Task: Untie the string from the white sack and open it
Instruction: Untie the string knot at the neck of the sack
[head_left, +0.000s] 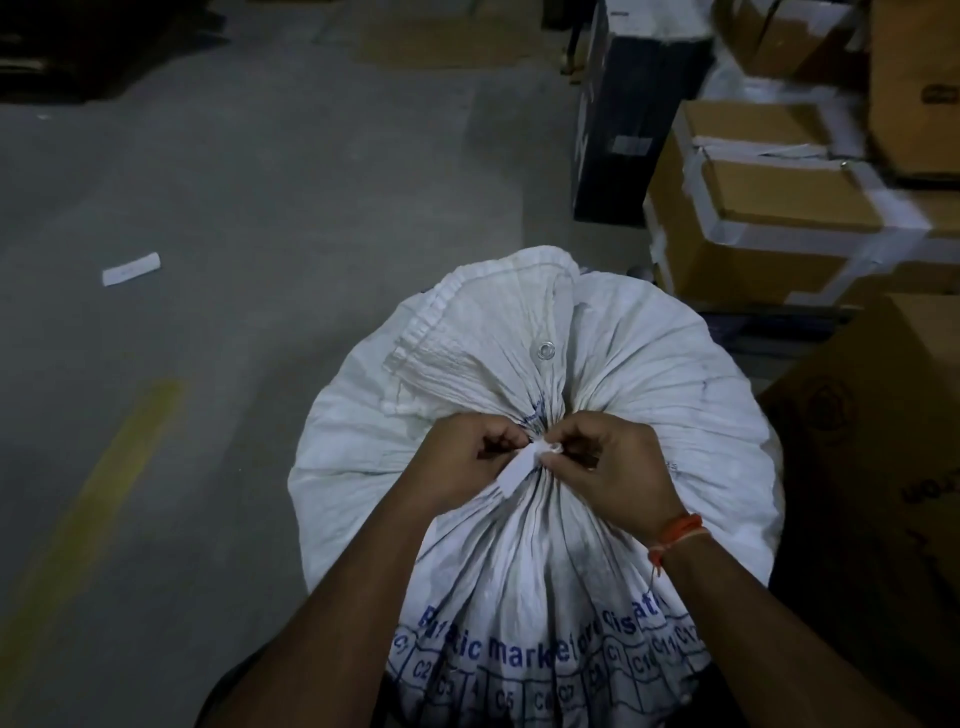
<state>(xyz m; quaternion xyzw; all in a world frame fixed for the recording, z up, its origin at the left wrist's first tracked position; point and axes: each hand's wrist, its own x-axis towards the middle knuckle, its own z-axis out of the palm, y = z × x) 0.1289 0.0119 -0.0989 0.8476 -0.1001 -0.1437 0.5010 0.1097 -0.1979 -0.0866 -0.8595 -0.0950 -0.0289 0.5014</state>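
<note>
A big white woven sack (649, 384) with blue print stands upright in front of me, its neck gathered into a tight bunch at the middle. A flat white string (522, 465) is tied around that bunch. My left hand (460, 462) pinches one side of the knot. My right hand (605, 467), with an orange thread band at the wrist, pinches the other side, fingertips on a small loop of the string. The sack's hemmed mouth with a metal eyelet (545, 349) fans out beyond the knot, away from me.
Grey concrete floor (234, 208) lies to the left, with a yellow painted line (104, 499) and a white scrap (131, 268). Taped cardboard boxes (769, 208) are stacked at the right, another box (883, 441) stands close beside the sack, and a dark box (618, 130) is behind.
</note>
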